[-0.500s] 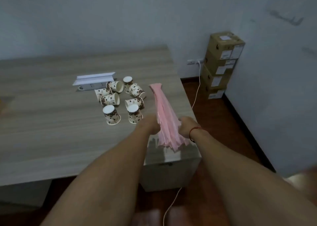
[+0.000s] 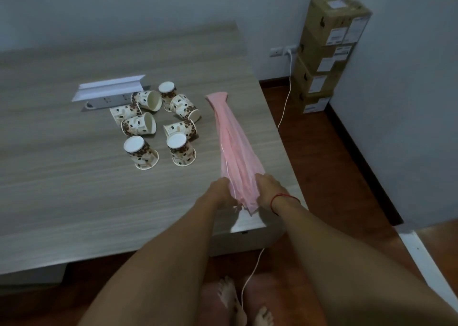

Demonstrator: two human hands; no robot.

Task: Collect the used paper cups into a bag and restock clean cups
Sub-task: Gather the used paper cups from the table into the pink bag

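Little changed: left hand (image 2: 220,189) and right hand (image 2: 269,189) still pinch the unopened bag (image 2: 233,139) right of the cups (image 2: 138,125), so no cup is collected yet.

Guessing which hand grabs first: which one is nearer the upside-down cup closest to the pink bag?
Left. The left hand grips the pink bag on the side facing that cup. The right hand grips the bag's other side, farther off.

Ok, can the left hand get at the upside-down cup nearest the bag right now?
Likely yes, once freed: the left hand grips the pink bag, but only bare table lies between it and that cup.
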